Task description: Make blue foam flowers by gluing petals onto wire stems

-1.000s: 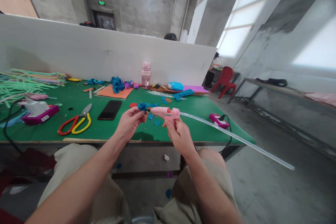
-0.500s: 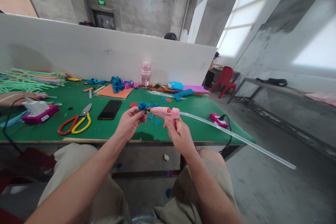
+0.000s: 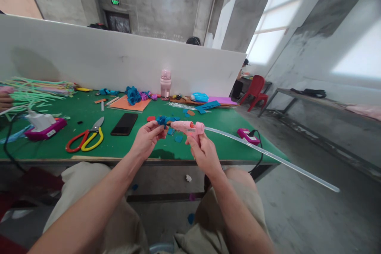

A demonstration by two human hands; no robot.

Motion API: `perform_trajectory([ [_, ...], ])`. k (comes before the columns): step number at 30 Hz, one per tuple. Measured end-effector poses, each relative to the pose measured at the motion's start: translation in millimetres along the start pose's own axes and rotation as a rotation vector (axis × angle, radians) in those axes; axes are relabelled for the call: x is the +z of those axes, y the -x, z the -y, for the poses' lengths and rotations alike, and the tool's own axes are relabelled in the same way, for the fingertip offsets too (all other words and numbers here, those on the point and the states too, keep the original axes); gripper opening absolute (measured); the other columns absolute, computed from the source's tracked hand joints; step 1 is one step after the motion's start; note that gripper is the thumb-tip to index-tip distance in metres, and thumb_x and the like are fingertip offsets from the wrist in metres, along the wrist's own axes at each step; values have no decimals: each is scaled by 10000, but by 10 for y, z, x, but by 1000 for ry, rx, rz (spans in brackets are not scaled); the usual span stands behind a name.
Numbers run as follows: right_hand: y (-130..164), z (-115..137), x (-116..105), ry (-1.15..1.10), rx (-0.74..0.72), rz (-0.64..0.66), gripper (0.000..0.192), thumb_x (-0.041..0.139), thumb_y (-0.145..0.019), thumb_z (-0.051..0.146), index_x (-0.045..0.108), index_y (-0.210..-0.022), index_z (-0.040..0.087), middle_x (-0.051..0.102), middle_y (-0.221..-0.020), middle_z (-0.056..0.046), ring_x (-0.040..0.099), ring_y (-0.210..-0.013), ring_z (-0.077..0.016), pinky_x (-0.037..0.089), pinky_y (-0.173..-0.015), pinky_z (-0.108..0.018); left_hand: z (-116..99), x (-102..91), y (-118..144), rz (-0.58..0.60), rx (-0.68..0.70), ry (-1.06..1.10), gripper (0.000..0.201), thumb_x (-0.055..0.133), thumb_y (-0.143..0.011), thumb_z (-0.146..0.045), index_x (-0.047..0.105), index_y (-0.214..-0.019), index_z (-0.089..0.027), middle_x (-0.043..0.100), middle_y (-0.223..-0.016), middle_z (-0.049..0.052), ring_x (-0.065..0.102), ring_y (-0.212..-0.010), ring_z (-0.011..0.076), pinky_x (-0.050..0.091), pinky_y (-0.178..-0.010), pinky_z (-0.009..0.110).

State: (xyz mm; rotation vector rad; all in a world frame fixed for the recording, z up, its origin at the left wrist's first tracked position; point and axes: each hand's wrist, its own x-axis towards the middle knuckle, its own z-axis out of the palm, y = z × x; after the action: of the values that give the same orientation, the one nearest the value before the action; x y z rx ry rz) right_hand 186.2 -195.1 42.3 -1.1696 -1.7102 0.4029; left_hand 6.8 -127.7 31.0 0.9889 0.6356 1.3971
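Between the fingers of my left hand is a small blue flower, held above the table. My right hand is wrapped around the handle of a pink glue gun. Its nozzle points left and meets the flower's edge; whether it touches I cannot tell. A long clear glue stick sticks out of the gun's back and slopes down to the right past the table edge. Under my hands lie blue scraps and a red piece.
On the green table lie scissors, a black phone and purple power blocks. Finished-looking blue flowers rest on orange sheets. A pink bottle stands by the white partition. Another person's hand is at far left.
My hands, the flower and the glue gun stay almost still; the glue stick's far end shifts slightly right. At far left the other person's hand has drawn back toward the green strips.
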Motion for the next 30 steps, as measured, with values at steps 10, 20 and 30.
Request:
perform_trajectory([
  [10, -1, 14, -2, -1, 32, 19, 252, 378, -888, 375, 537, -872, 181, 468, -489, 25, 489, -462, -140, 383, -500, -251, 0, -3, 9, 9, 4, -3, 179, 745, -606, -206, 621, -718, -141, 669, -685, 16, 576, -550, 94, 432, -549, 221],
  [20, -4, 7, -6, 0, 35, 22, 263, 379, -889, 370, 544, -874, 166, 458, -479, 35, 474, -450, -127, 383, -510, -242, 8, -5, 5, 9, 3, -3, 179, 738, -614, -200, 618, -728, -132, 672, -690, 19, 577, -546, 95, 439, -546, 222],
  [30, -3, -7, 8, -28, 58, -12, 262, 392, -880, 379, 546, -851, 169, 452, -460, 33, 480, -441, -129, 378, -483, -239, -7, 8, 12, 7, 2, 1, 197, 743, -606, -202, 619, -738, -126, 668, -683, 23, 577, -546, 95, 440, -543, 221],
])
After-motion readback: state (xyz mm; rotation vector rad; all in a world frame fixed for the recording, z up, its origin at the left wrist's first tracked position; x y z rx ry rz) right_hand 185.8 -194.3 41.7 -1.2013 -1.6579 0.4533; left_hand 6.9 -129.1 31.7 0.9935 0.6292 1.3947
